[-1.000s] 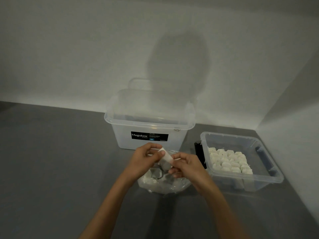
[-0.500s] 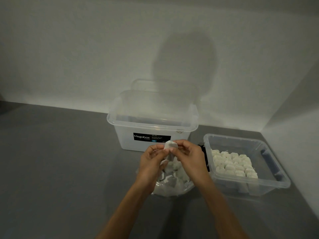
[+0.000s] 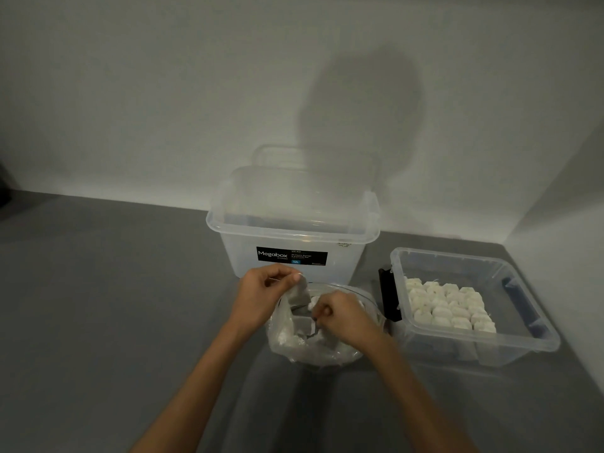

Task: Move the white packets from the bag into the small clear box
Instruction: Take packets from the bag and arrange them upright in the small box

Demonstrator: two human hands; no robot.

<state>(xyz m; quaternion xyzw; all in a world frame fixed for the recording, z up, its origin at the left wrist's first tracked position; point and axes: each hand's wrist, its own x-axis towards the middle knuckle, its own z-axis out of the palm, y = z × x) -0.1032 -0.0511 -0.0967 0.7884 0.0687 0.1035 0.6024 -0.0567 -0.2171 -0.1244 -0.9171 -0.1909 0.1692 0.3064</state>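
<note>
Both bare forearms enter from the bottom edge and converge toward centre, hands near each other, not touching. Left hand [image 3: 261, 295] is the higher one, knuckles up, thumb and fingertips pinching a grey flap [image 3: 299, 294] at the mouth of the bag [image 3: 281, 338]; packet or bag edge, cannot tell. Right hand [image 3: 346, 317] sits lower, just beside the left, back of hand upward, fingers curled down into that mouth, and anything they hold is hidden.
</note>
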